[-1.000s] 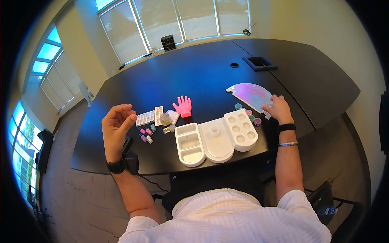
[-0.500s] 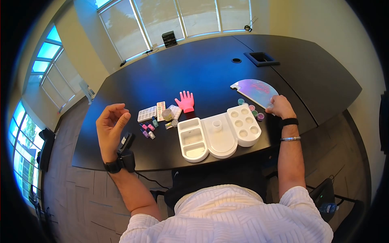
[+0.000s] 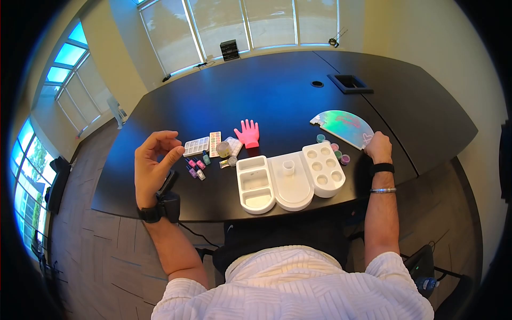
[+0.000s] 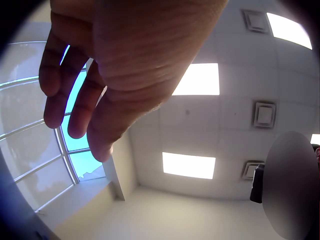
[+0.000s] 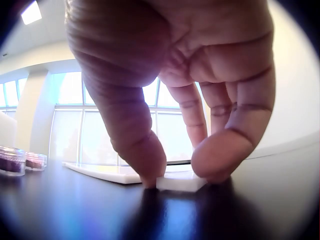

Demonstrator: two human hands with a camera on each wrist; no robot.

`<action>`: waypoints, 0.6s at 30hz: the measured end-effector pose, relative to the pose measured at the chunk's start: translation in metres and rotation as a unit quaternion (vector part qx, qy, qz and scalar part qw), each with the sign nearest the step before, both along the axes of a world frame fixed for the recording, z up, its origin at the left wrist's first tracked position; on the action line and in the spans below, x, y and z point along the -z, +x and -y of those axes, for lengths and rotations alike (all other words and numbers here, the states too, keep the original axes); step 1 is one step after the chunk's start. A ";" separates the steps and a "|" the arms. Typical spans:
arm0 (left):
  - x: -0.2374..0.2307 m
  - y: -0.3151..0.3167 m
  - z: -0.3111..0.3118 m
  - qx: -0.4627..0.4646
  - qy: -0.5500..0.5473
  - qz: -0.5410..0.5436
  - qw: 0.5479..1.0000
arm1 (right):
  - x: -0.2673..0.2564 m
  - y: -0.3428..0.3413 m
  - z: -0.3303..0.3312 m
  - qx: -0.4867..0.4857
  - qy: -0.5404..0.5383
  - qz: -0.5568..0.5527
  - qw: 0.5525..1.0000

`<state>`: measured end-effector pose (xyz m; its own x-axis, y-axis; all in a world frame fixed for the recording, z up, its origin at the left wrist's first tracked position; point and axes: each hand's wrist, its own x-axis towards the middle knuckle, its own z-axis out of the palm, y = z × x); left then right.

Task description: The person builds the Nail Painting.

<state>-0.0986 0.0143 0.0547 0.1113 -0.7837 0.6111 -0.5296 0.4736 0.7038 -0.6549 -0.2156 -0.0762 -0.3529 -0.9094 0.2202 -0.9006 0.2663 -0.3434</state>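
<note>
A half-round panel [image 3: 341,127] with an iridescent face, pink lettering and a heart outline lies on the table at the right. My right hand [image 3: 378,148] is at its near right corner. In the right wrist view, the thumb and a finger of the right hand [image 5: 175,100] pinch a white end of the panel [image 5: 180,182], low over the dark tabletop. My left hand [image 3: 156,165] is raised left of the small items, fingers loosely bent and holding nothing. The left wrist view shows that hand [image 4: 125,65] against the ceiling.
A white three-part tray [image 3: 290,194] stands at the table's near edge. Beside it are small glitter jars [image 3: 345,159], a pink model hand [image 3: 248,134], nail polish bottles [image 3: 200,174], a white compartment box [image 3: 197,146] and a sticker sheet [image 3: 215,144]. A recessed socket box [image 3: 349,84] is farther back.
My right hand has slid from over the panel's right part to its near corner. The panel has shifted slightly right and its sheen has turned from purple to green. The left hand stays raised.
</note>
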 end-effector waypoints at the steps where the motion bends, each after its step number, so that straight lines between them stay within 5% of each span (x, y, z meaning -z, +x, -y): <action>1: 0.000 0.001 0.000 0.007 0.011 0.000 1.000 | 0.000 0.000 0.000 0.000 -0.001 0.000 1.000; 14: 0.002 -0.004 0.004 0.010 0.041 0.004 0.999 | -0.019 -0.024 -0.009 0.004 -0.005 0.048 0.999; 18: 0.006 -0.005 0.013 0.011 0.050 0.015 0.999 | -0.011 -0.045 0.001 -0.040 -0.042 0.195 0.979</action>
<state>-0.1038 0.0009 0.0489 0.0763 -0.8431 0.5322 -0.5422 0.4129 0.7318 -0.7003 -0.2168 -0.0654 -0.3543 -0.9216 0.1585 -0.7133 0.1568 -0.6831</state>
